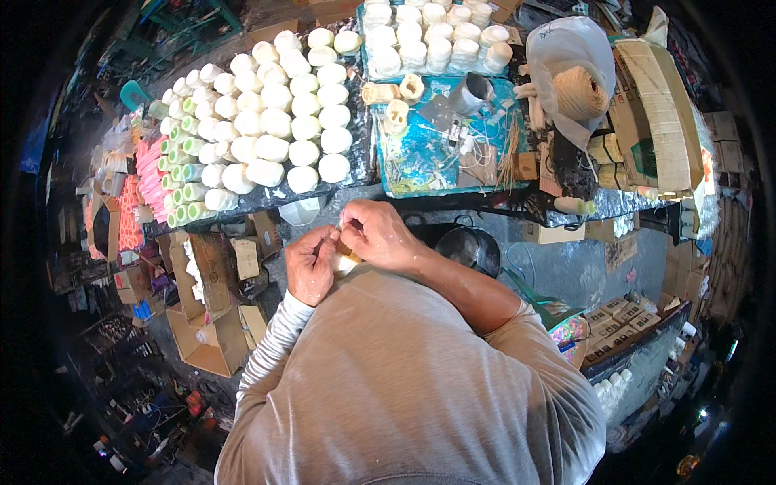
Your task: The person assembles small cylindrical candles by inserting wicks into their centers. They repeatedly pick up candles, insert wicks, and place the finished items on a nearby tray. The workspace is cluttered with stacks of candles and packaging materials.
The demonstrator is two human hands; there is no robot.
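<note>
Close to my body, in front of the near table edge, my left hand (311, 265) and my right hand (378, 235) meet with fingertips pinched together. Whatever lies between the fingertips is too small or hidden to make out. Just below the fingers shows part of a pale cream-yellow piece (346, 262), mostly covered by my hands and shirt. White flecks dot the skin of both hands. Beyond them, rows of thick white candles (275, 123) stand on the dark-covered table, with green-and-white ones (184, 173) at the left end.
A blue tray (412, 158) carries a metal cup (470, 94), thin sticks and strings. Right of it, a cone of twine (579, 93) sits in a clear bag. Pink candles (150, 174) lie at the left. Cardboard boxes (212, 343) and a dark pot (469, 249) stand below.
</note>
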